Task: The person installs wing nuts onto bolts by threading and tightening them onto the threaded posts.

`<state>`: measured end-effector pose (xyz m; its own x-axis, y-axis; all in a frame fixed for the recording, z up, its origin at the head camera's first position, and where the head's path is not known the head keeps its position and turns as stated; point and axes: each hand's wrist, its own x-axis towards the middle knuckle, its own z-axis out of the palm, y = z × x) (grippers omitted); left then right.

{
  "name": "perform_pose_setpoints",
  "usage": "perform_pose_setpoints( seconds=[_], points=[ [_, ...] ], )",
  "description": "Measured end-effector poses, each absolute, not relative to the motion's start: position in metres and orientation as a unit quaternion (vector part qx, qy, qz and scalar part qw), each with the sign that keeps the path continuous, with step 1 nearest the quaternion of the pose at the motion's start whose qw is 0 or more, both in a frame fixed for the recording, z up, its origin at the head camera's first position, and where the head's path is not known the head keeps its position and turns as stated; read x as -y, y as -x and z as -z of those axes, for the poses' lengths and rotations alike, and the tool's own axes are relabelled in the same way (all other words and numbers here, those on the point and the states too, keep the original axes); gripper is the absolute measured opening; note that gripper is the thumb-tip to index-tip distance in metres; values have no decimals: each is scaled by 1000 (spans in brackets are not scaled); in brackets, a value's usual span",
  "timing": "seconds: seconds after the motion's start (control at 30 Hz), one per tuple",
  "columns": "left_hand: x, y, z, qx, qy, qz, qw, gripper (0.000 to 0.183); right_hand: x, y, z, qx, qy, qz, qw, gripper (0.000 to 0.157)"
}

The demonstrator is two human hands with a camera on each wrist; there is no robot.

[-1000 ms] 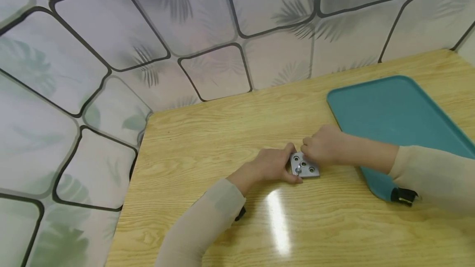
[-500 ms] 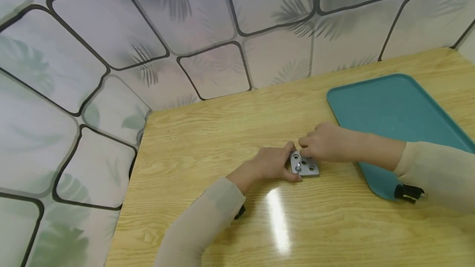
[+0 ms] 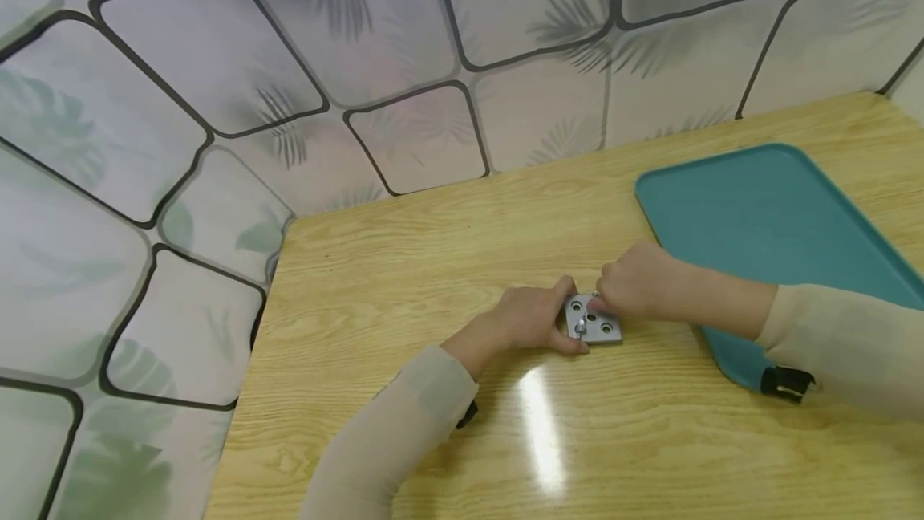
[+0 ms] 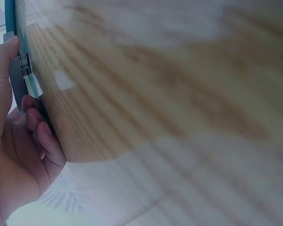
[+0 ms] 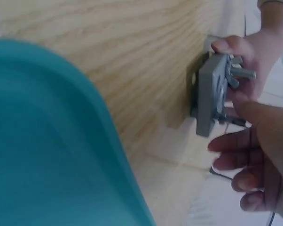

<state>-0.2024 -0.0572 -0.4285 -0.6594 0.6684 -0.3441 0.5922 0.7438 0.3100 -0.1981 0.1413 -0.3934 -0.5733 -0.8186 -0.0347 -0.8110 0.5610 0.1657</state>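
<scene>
A small grey metal plate (image 3: 596,332) with several round holes lies on the wooden table. Near its left edge stands a bolt with a wing nut (image 5: 236,71). My left hand (image 3: 530,318) grips the plate from the left, thumb at the near edge and fingers at the far edge. At the plate's far right corner, my right hand (image 3: 638,283) has its thumb and curled index finger around a second bolt (image 5: 231,120). Its other fingers (image 5: 245,181) are bent beside the plate. Whether a nut sits on that second bolt is hard to tell.
A teal tray (image 3: 751,215) lies to the right, partly beneath the right forearm. Behind the wood-grain table (image 3: 433,255) rises a patterned curtain-like wall (image 3: 404,38). Each wrist carries a dark strap (image 3: 787,382).
My right hand drew back slightly up and right from the plate, then returned to its far right corner. The left hand and plate have stayed in place.
</scene>
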Motion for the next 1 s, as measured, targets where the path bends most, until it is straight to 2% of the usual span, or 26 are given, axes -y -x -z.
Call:
perform_pose_setpoints(
  seconds=[0.1,0.27,0.4,0.6,0.73,1.0],
  points=[
    [57,202,429,-908,-344,-78,225,67,-144,200,388,861,-501,74,35,24],
    [56,202,429,-910,-338,-71,228,66,-144,200,384,803,-582,106,75,23],
    [56,202,429,-910,-337,-77,228,67,-143,199,390,803,-575,129,88,16],
    [56,202,431,-911,-341,-76,220,68,-135,196,404,869,-482,84,75,38],
    [56,202,431,-910,-344,-73,218,68,-131,196,403,884,-456,86,60,41],
    [56,202,428,-910,-340,-66,227,68,-137,201,381,825,-555,103,30,19]
  ],
)
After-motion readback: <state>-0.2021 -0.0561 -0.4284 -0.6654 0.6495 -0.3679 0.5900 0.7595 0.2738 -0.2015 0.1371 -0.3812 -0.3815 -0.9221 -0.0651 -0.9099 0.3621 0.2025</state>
